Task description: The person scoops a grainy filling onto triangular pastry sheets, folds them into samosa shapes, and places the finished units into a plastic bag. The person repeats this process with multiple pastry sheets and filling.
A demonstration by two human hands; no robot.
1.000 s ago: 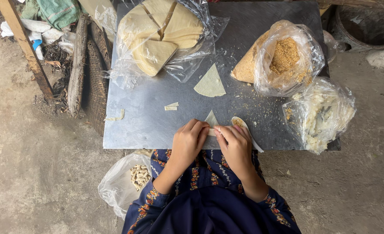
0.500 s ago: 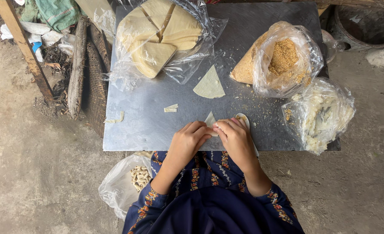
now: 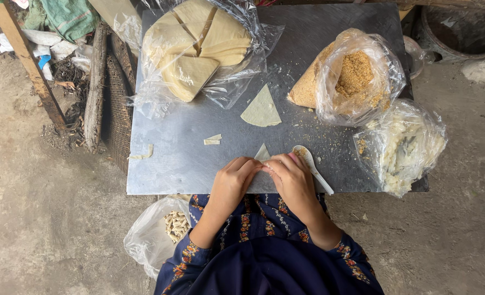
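- The left hand (image 3: 232,183) and the right hand (image 3: 290,183) meet at the near edge of the grey metal sheet table (image 3: 171,147), fingertips pinched together on a small pale triangular dough wrapper (image 3: 263,153); only its pointed tip shows above the fingers, the rest is hidden under them.
- Both sets of fingers are curled and pressing on the wrapper, apparently to fold or seal it flat against the metal.
- A white plastic spoon (image 3: 310,164) lies just beside the right hand, bowl towards the wrapper, within easy reach for scooping.
- A clear plastic bag of brown crumbly filling (image 3: 354,76) stands open further back on the right, near the spoon's side.
- A clear bag of pale shredded stuff (image 3: 404,145) sits at the table's right edge.
- One loose pale wedge-shaped wrapper (image 3: 261,109) lies in the middle, ahead of the hands, probably laid out singly.
- A stack of cut pale dough sheets in clear plastic (image 3: 199,46) stays at the far left, covered.
- A clear bag of small pale rolled pieces (image 3: 175,224) rests on the ground beside the left elbow.
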